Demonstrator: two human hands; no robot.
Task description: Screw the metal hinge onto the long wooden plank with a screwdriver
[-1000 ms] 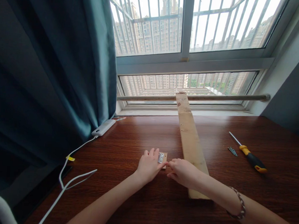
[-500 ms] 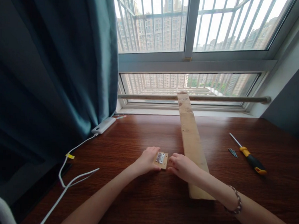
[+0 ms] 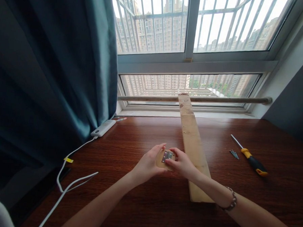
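A small flat piece of light wood (image 3: 159, 159) lies between my hands, with a silver metal hinge (image 3: 167, 156) on its top face. My left hand (image 3: 149, 163) curves round the wood's left side, fingers at the far edge and thumb at the near edge. From the right, my right hand (image 3: 182, 165) pinches the hinge, its thumb on the near part and its index finger at the far side. Those fingers cover part of the hinge and the wood's right end. Right beside this hand runs a long wooden board (image 3: 197, 146).
A yellow-and-black screwdriver (image 3: 254, 162) and several screws (image 3: 234, 154) lie to the right on the dark wooden table (image 3: 140, 133). On the left are a white power bank (image 3: 103, 128) and its white cable (image 3: 62, 173). A horizontal rail (image 3: 223, 100) crosses before the window.
My right hand has moved from beside the wood piece onto the hinge. The hinge sits further right on the wood. My left hand still holds the wood's left side.
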